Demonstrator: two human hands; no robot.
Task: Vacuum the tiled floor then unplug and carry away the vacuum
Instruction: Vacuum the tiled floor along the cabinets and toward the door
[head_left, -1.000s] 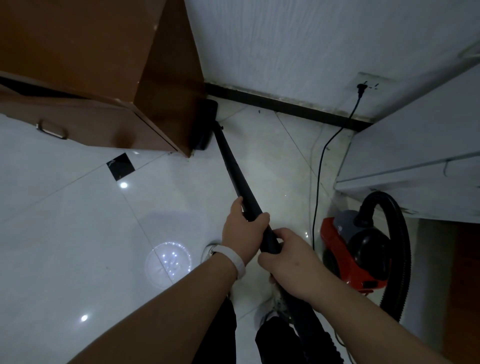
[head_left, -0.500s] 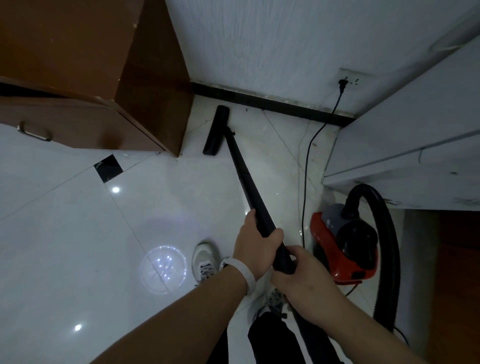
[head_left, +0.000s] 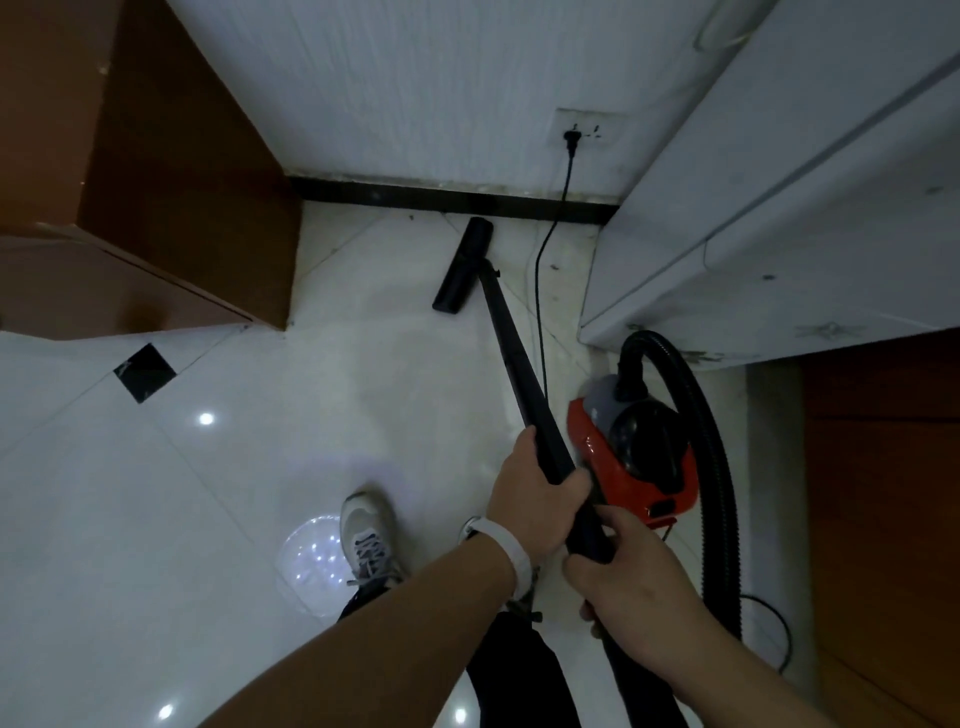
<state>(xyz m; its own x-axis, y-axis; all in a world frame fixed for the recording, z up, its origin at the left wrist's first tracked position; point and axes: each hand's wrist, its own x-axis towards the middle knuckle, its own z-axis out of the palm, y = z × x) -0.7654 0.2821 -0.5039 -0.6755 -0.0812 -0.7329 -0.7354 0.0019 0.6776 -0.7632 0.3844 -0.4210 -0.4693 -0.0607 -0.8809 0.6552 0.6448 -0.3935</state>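
Note:
A black vacuum wand (head_left: 511, 353) slants from my hands up to its flat floor nozzle (head_left: 462, 266), which lies on the white tiled floor (head_left: 311, 405) near the dark skirting. My left hand (head_left: 530, 493) grips the wand higher up; my right hand (head_left: 628, 587) grips it just below, close to me. The red and black vacuum body (head_left: 631, 452) stands on the floor to the right of the wand, its ribbed black hose (head_left: 711, 457) arching over it. A black power cord (head_left: 543, 260) runs from the plug (head_left: 571, 139) in the wall socket down past the wand.
A brown wooden cabinet (head_left: 171, 197) fills the upper left, its corner close to the nozzle. A white cabinet (head_left: 779, 208) stands at the right, with a brown panel (head_left: 883, 493) below it. My shoe (head_left: 366, 540) is on the tiles beside a round light reflection.
The nozzle has swung out from beside the brown cabinet rightwards toward the cord and skirting. My hands stay on the wand, and the view has shifted left and nearer to the wall.

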